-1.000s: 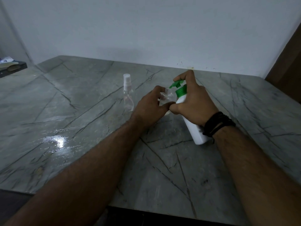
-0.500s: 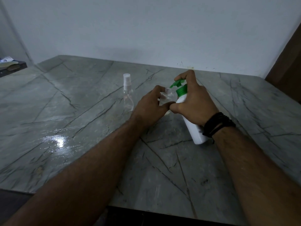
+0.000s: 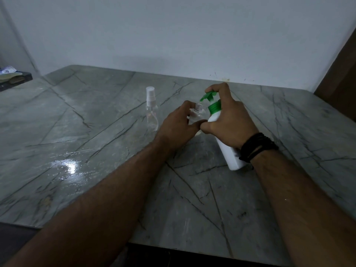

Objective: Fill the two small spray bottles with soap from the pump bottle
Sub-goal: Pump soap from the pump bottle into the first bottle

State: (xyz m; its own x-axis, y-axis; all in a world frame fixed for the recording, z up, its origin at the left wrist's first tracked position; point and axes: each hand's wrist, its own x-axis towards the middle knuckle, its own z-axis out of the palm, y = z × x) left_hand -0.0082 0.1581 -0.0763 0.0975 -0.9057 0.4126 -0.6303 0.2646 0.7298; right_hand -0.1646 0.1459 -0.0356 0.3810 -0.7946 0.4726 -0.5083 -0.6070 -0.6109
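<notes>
On the grey veined stone surface (image 3: 107, 155), mid-frame: both hands at work close together.

Right hand (image 3: 229, 122) wrapped round the white pump bottle (image 3: 229, 153), which leans toward the left w/ its base edge on the surface. Index finger arches over the green pump head (image 3: 207, 95); nozzle points left-down toward the open neck of a small clear spray bottle (image 3: 197, 114). Green collar visible below the pump head. Black corded wristband (image 3: 257, 146) on the right wrist.

Left hand (image 3: 178, 126) closed round the uncapped spray bottle, fingers curled behind it, thumb in front; thumb tip touches the right thumb. Bottle mostly hidden by the hand (fill level: cannot tell).

Second spray bottle (image 3: 151, 110) stands upright to the left of the hands, apart from them, white spray cap on, clear body.

Bright glare patch (image 3: 68, 166) on the surface, left-front. Pale wall (image 3: 173, 35) behind the far edge. Far left: dark shelf (image 3: 14, 80) w/ some light-coloured clutter, too small to identify. Brown panel (image 3: 341, 78) at right edge.
</notes>
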